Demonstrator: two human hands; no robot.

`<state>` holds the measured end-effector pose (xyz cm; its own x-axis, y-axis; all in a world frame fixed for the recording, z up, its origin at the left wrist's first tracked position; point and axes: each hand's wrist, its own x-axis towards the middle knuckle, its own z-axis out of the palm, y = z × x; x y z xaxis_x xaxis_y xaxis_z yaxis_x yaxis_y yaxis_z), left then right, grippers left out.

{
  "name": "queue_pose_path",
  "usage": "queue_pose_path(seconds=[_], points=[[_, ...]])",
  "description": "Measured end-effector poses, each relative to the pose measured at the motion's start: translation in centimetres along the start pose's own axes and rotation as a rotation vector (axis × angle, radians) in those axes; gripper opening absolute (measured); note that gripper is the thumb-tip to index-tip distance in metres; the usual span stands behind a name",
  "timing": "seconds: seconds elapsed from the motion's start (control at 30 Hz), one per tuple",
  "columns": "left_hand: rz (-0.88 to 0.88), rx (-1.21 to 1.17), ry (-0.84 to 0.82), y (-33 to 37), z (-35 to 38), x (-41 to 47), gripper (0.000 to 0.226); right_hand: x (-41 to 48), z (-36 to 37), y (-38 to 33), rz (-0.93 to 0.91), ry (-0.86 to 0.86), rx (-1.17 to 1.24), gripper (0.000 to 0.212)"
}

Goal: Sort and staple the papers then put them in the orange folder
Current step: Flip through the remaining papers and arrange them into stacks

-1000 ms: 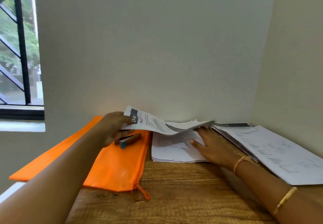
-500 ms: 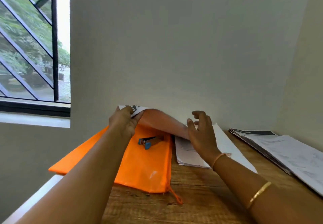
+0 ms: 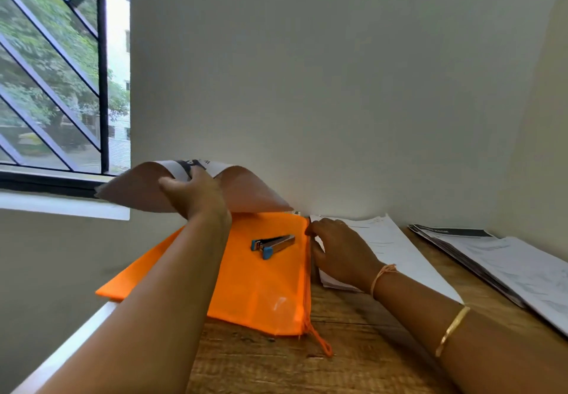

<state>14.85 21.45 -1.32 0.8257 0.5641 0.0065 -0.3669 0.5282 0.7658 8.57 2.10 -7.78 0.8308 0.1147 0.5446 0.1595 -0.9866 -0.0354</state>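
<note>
in the upper left of the frame a window with black diagonal bars (image 3: 61,70) looks onto green trees, and a white sill (image 3: 61,206) runs under it. just right of that, left of centre, the left hand (image 3: 196,193) is raised above the table with its fingers and thumb clamped on a large white printed sheet of paper (image 3: 246,190). the sheet curls over so that its shaded underside faces the camera and a dark printed band shows at its top edge. below the sheet, in the lower middle, a flat, bright orange folder (image 3: 255,289) lies on the brown wooden table (image 3: 353,360), its left corner reaching past the table's left edge. a thin orange cord (image 3: 319,340) trails from its near right corner. a small silver stapler with blue ends (image 3: 272,244) lies on the folder's far half, apart from both hands. right of centre the right hand (image 3: 341,252) rests on a white stack of papers (image 3: 396,249) just beside the folder. its fingers are bent with the tips at the folder's right edge; whether they pinch that edge or only touch it cannot be told. an orange thread (image 3: 382,273) circles that wrist and a gold bangle (image 3: 451,330) sits lower on the forearm. at the right edge of the frame a second stack of printed papers (image 3: 507,261) with a dark header lies along the side wall, apart from the first.
</note>
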Motion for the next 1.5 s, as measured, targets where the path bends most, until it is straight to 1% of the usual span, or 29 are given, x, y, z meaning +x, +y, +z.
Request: queue_pose_path(seconds=[0.1, 0.2, 0.23, 0.3, 0.37, 0.47, 0.53, 0.63, 0.7, 0.77, 0.8, 0.87, 0.93, 0.97, 1.0, 1.03, 1.07, 1.13, 1.17, 1.2, 1.23, 1.37, 1.4, 1.5], points=[[-0.039, 0.047, -0.014, -0.2, 0.1, -0.4, 0.032, 1.6, 0.6, -0.5, 0.011, -0.201, -0.030, 0.046], [-0.037, 0.130, -0.045, -0.2, -0.2, -0.8, 0.023, 3.0, 1.3, -1.6, 0.003, -0.359, -0.048, 0.060], [-0.034, 0.140, -0.044, -0.3, -0.3, -0.8, 0.023, 3.4, 1.6, -2.0, -0.005, -0.402, -0.061, 0.062], [-0.073, 0.073, -0.044, -0.3, -0.2, -1.2, 0.021, 4.1, 2.1, -2.7, -0.041, -0.464, -0.125, 0.062], [-0.075, 0.094, -0.051, -0.3, -0.1, -1.5, 0.022, 4.8, 2.5, -3.4, -0.076, -0.506, -0.195, 0.060], [-0.064, 0.102, -0.071, -0.5, -0.2, -1.6, 0.022, 5.4, 2.9, -4.3, -0.100, -0.515, -0.246, 0.052], [-0.063, 0.109, -0.074, -0.6, -0.2, -1.6, 0.022, 5.5, 2.9, -4.5, -0.121, -0.471, -0.251, 0.045], [-0.067, 0.108, -0.086, -0.9, -0.2, -1.5, 0.023, 5.2, 2.8, -4.0, -0.188, -0.359, -0.224, 0.037], [-0.057, 0.102, -0.104, -1.2, -0.2, -1.4, 0.022, 4.9, 2.7, -3.1, -0.208, -0.294, -0.102, 0.030], [-0.033, 0.135, -0.140, -1.5, -0.2, -1.3, 0.022, 4.6, 2.6, -2.3, -0.151, -0.248, 0.150, 0.028], [-0.049, 0.113, -0.155, -1.7, -0.1, -1.2, 0.024, 4.6, 2.4, -2.0, -0.079, -0.220, 0.307, 0.028], [-0.170, -0.019, -0.182, -1.5, 0.1, -1.1, 0.025, 4.5, 1.6, -1.9, 0.143, -0.170, 0.724, 0.026], [-0.249, -0.089, -0.193, -1.6, 0.2, -0.9, 0.027, 4.6, 0.8, -2.0, 0.376, -0.145, 1.281, 0.024], [-0.264, -0.087, -0.206, -1.6, 0.1, -0.9, 0.029, 4.6, 0.4, -2.1, 0.460, -0.137, 1.538, 0.019], [-0.259, -0.056, -0.223, -1.7, 0.0, -1.0, 0.033, 4.6, 0.1, -2.0, 0.518, -0.124, 1.702, 0.013], [-0.239, -0.026, -0.229, -1.8, -0.1, -1.0, 0.037, 4.7, -0.1, -2.1, 0.565, -0.112, 1.789, 0.010], [-0.217, -0.027, -0.243, -2.0, 0.0, -1.1, 0.037, 4.8, -0.2, -2.0, 0.612, -0.103, 1.834, 0.010], [-0.193, -0.069, -0.304, -1.9, 0.1, -1.6, 0.024, 5.1, 0.0, -2.0, 0.700, -0.088, 1.846, 0.015], [-0.158, -0.050, -0.339, -1.9, 0.4, -1.9, 0.017, 5.2, 0.1, -1.9, 0.736, -0.077, 1.835, 0.019], [-0.098, -0.016, -0.381, -1.9, 0.5, -2.4, 0.016, 5.2, 0.2, -1.8, 0.768, -0.073, 1.815, 0.022], [-0.023, 0.018, -0.427, -2.1, 0.7, -2.8, 0.018, 5.2, 0.2, -1.5, 0.791, -0.076, 1.796, 0.024], [0.463, 0.303, -0.573, -2.5, 0.6, -4.7, 0.011, 5.1, 0.0, -0.5, 0.851, -0.065, 1.774, 0.024], [0.536, 0.321, -0.609, -2.5, 0.6, -5.1, 0.012, 5.1, -0.2, -0.2, 0.864, -0.043, 1.784, 0.024], [0.652, 0.339, -0.696, -2.5, 0.7, -5.6, 0.018, 5.3, -0.9, 0.6, 0.871, 0.050, 1.852, 0.022]])
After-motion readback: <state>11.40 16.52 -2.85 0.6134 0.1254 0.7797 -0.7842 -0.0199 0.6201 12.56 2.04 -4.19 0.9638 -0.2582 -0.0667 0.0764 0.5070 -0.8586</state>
